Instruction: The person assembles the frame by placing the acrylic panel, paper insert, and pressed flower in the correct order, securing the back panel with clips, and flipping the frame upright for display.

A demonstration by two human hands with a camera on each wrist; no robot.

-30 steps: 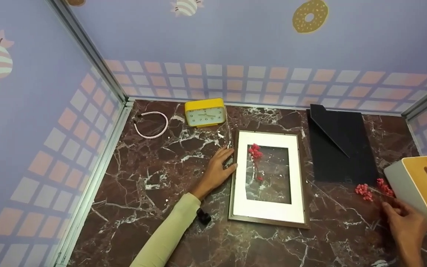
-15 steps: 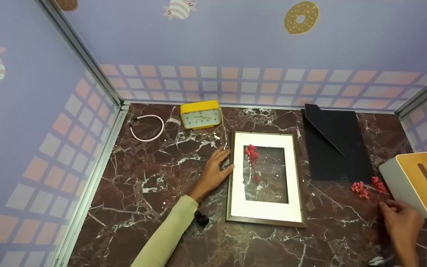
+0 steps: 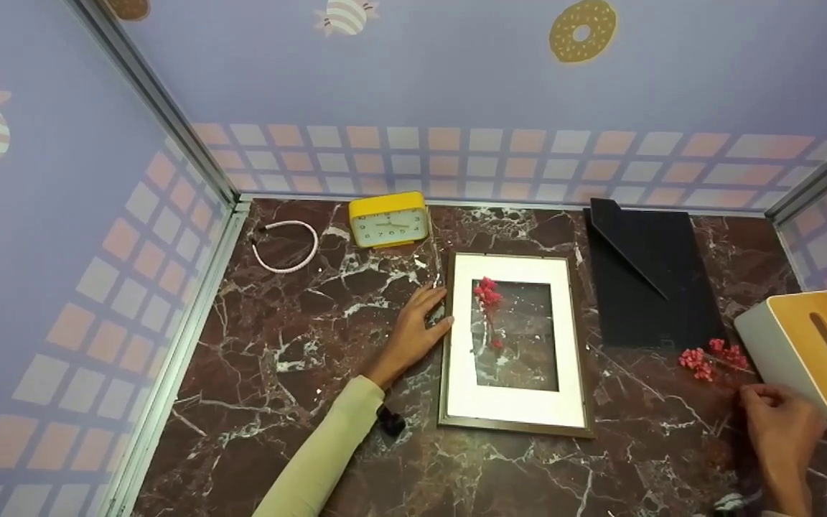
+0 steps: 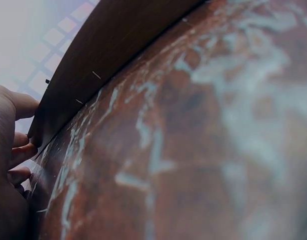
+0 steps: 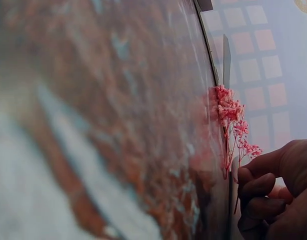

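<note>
In the head view, my left hand [image 3: 417,334] rests on the marbled tabletop, fingers along the left side of a brown picture frame [image 3: 589,402] with a white mat. A pink dried-flower sprig [image 3: 489,293] lies within the mat's opening. At the right, two more pink dried-flower sprigs [image 3: 698,365] lie near the black frame backing [image 3: 672,258]. Close to one sprig's stem, my right hand [image 3: 783,425] has its fingers curled. The right wrist view shows the thin stem beside the fingertips [image 5: 249,175]; whether they pinch it is unclear. In the left wrist view, my fingers [image 4: 24,106] meet the frame's edge.
A tissue box [image 3: 779,352] with a wooden top stands close beyond my right hand. A yellow alarm clock [image 3: 388,219] and a pale headband [image 3: 284,271] sit at the back left. Patterned walls [image 3: 413,79] bound the table at the back and sides.
The sprig by my right hand has tilted and lies closer to its neighbour. My right hand has shifted slightly right from it over the last half second. My left hand stays at the frame.
</note>
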